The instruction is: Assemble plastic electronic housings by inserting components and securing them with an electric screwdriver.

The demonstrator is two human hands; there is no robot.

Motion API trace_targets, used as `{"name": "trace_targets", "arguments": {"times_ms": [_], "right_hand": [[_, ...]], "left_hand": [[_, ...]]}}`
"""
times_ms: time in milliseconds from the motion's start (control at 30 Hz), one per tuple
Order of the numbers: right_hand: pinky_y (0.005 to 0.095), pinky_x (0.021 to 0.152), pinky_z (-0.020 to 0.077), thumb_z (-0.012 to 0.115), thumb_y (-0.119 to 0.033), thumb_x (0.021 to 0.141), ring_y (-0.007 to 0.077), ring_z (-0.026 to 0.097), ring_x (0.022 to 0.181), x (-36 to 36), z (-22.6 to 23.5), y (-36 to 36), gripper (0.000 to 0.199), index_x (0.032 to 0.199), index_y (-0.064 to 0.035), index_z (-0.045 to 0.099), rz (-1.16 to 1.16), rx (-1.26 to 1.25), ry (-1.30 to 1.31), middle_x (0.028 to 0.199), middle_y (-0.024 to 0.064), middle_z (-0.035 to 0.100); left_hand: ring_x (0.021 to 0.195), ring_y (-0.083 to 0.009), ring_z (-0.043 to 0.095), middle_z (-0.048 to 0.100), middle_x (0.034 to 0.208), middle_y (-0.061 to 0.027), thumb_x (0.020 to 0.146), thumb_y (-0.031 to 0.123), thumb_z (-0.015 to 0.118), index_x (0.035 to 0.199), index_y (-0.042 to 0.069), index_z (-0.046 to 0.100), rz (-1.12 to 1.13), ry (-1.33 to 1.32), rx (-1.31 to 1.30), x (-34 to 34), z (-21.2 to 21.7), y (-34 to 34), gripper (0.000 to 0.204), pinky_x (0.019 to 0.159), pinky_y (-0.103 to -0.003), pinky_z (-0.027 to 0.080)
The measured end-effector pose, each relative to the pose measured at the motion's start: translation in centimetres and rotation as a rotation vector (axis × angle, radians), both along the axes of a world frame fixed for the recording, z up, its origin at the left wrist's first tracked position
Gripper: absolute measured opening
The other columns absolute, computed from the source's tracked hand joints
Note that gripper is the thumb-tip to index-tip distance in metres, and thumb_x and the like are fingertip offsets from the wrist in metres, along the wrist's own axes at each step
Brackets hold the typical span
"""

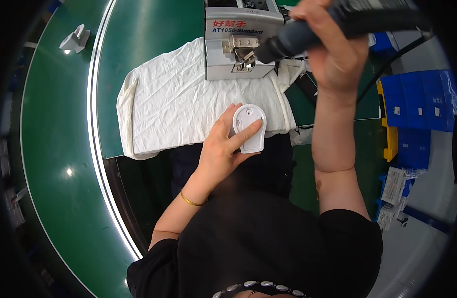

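Note:
My left hand (223,144) rests on a small white plastic housing (249,128) at the near edge of a white cloth (179,104), fingers pressing it flat. My right hand (332,44) is raised and gripped around a dark electric screwdriver (308,32). The screwdriver's tip points left into the outlet of a grey box-shaped screw feeder (238,44) that stands on the cloth's far side.
The cloth lies on a green work surface (139,35) beside a green conveyor belt (55,149), on which a small white part (74,39) sits far left. Blue bins (417,99) and bagged parts (394,191) stand to the right. A black cable hangs by the right arm.

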State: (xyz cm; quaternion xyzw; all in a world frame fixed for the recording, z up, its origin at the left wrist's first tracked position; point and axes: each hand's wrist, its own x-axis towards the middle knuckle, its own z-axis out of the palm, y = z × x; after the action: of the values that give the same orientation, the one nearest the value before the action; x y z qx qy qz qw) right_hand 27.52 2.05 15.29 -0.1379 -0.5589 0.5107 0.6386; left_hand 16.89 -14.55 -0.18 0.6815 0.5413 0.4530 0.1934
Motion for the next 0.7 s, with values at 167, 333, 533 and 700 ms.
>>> {"name": "trace_targets", "arguments": {"times_ms": [167, 333, 533, 700], "right_hand": [[0.0270, 0.075, 0.0505, 0.072, 0.004, 0.081, 0.0151, 0.062, 0.083, -0.6, 0.4, 0.9, 0.049, 0.122, 0.0012, 0.046, 0.053, 0.096, -0.314, 0.093, 0.0067, 0.062], [0.0296, 0.082, 0.0503, 0.071, 0.003, 0.078, 0.0169, 0.062, 0.089, -1.6, 2.0, -0.8, 0.049, 0.122, 0.0024, 0.048, 0.020, 0.069, -0.383, 0.096, 0.0094, 0.061], [0.0263, 0.071, 0.0509, 0.071, 0.005, 0.079, 0.0154, 0.062, 0.079, -4.2, -1.0, 3.9, 0.044, 0.117, 0.0021, 0.050, 0.591, 0.381, 0.430, 0.096, 0.0098, 0.061], [0.0253, 0.069, 0.0490, 0.071, 0.006, 0.079, 0.0134, 0.061, 0.079, -3.2, -1.9, 4.9, 0.044, 0.117, 0.0016, 0.049, 0.558, 0.488, 0.128, 0.094, 0.0084, 0.062]], "left_hand": [[0.127, -0.0401, 0.053, 0.050, 0.141, -0.0209, 0.056, 0.008, 0.089, 0.127, 0.025, 0.067, -0.012, -0.041, 0.012, 0.2, 0.1, 0.1, 0.076, 0.100, -0.044, 0.050], [0.127, -0.0405, 0.052, 0.049, 0.141, -0.0207, 0.056, 0.006, 0.089, 0.128, 0.025, 0.066, -0.011, -0.054, 0.007, -0.1, -0.1, 0.0, 0.078, 0.100, -0.044, 0.050], [0.127, -0.0410, 0.052, 0.050, 0.141, -0.0202, 0.055, 0.005, 0.089, 0.129, 0.025, 0.066, -0.026, -0.069, 0.021, -0.1, -0.1, 0.1, 0.080, 0.100, -0.044, 0.050], [0.126, -0.0409, 0.053, 0.050, 0.140, -0.0202, 0.055, 0.005, 0.088, 0.128, 0.025, 0.066, -0.024, -0.063, 0.016, -0.1, 0.0, 0.2, 0.079, 0.099, -0.044, 0.050]]}}
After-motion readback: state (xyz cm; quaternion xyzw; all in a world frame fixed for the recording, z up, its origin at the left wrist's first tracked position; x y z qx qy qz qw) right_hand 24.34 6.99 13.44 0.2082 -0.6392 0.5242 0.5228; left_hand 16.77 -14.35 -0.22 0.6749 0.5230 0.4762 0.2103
